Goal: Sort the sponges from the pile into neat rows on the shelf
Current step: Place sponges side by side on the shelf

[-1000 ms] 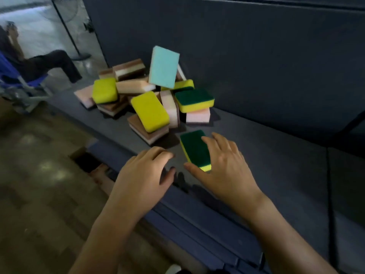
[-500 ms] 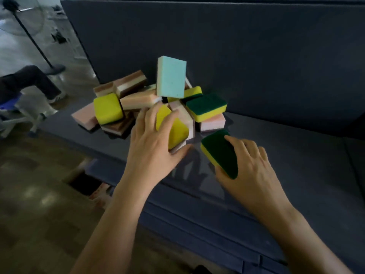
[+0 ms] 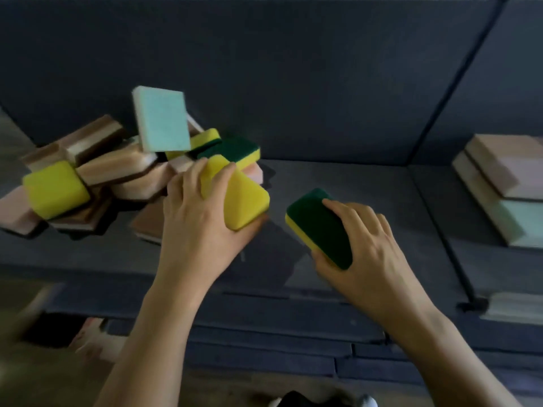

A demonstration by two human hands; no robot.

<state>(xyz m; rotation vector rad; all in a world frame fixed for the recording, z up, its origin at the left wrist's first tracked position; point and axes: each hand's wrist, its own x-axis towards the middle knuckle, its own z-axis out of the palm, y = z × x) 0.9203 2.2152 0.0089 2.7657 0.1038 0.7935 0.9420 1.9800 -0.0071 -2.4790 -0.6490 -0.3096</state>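
Task at an early stage. Left hand [image 3: 199,230] fingers grasp a yellow sponge [image 3: 245,201] at the edge of the pile [image 3: 117,168]. Right hand [image 3: 367,254] fingers grasp a green sponge [image 3: 320,227] over the shelf [image 3: 352,177]. Most sponges are unsorted. A small stack [image 3: 499,183] lies at the right, and no rows are visible.

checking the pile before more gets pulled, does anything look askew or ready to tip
Yes: the pale blue sponge stands on edge, tilted, atop the jumbled pile. It could topple, since the left hand grips a yellow sponge at the pile's edge.
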